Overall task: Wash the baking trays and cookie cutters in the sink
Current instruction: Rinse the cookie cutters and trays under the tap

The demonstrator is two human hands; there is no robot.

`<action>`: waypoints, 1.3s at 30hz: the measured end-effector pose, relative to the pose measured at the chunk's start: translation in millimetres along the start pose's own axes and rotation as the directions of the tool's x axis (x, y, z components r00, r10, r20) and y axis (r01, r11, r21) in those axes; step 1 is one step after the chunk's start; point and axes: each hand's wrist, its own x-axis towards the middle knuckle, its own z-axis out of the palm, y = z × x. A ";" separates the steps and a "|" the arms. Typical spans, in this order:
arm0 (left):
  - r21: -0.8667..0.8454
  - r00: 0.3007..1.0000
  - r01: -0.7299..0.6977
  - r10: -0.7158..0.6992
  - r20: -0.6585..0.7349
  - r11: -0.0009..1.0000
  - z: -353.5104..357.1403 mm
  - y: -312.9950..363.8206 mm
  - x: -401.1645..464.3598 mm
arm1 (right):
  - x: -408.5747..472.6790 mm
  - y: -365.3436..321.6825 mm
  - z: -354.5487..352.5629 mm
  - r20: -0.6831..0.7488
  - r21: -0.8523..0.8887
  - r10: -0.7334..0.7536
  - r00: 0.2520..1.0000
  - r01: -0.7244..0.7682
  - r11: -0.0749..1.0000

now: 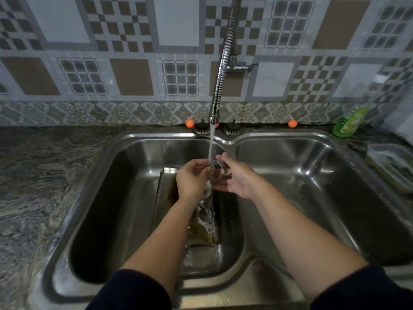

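A small metal cookie cutter (216, 170) is held between both hands under the running water from the flexible faucet (220, 70). My left hand (192, 179) pinches its left side with curled fingers. My right hand (235, 175) holds its right side, thumb and forefinger at the top edge. Below them a baking tray (164, 191) lies in the left basin of the steel double sink (125, 151), with brownish soapy water and foam on it. My forearms hide much of the tray.
The right basin (312, 175) holds only water drops. A green dish-soap bottle (348, 123) stands at the back right, and a clear lidded container (393, 162) sits on the right counter. Two drain strainers (232, 130) lie behind the sink. Granite counter (40, 166) lies to the left.
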 end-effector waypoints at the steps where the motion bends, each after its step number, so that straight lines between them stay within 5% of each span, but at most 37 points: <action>1: -0.009 0.999 -0.031 0.031 0.028 0.999 1.8 2.3 -0.2 | -1.5 -1.5 -1.4 0.018 -0.002 0.000 1.000 0.000 1.000; 6: 0.000 0.986 -0.068 0.067 0.151 0.998 19.2 12.8 1.4 | -5.1 -6.4 -25.2 0.067 -0.018 -0.104 0.992 0.106 0.994; 11: 0.073 0.989 0.017 -0.028 0.148 0.997 32.5 12.0 3.5 | 4.3 18.6 -77.2 -0.266 -0.432 -0.270 0.926 0.136 0.891; 17: 0.181 0.985 0.101 -0.124 0.122 0.978 37.5 -1.4 14.4 | 25.4 87.6 -148.7 -0.319 -0.892 -0.219 0.922 -0.214 0.398; 25: 0.228 0.989 0.110 -0.129 0.072 0.967 45.1 -13.8 19.8 | 29.3 123.1 -174.1 -0.371 -0.922 0.092 0.924 -0.378 0.082; 35: 0.255 0.993 0.077 -0.097 0.068 0.964 57.7 -10.8 11.7 | 7.5 115.4 -212.4 -0.607 -0.757 0.022 0.794 -0.570 -0.318; 39: 0.256 0.993 0.087 -0.106 0.061 0.963 59.4 -11.8 4.9 | 3.5 103.3 -208.8 -0.561 -0.788 -0.008 0.828 -0.537 -0.301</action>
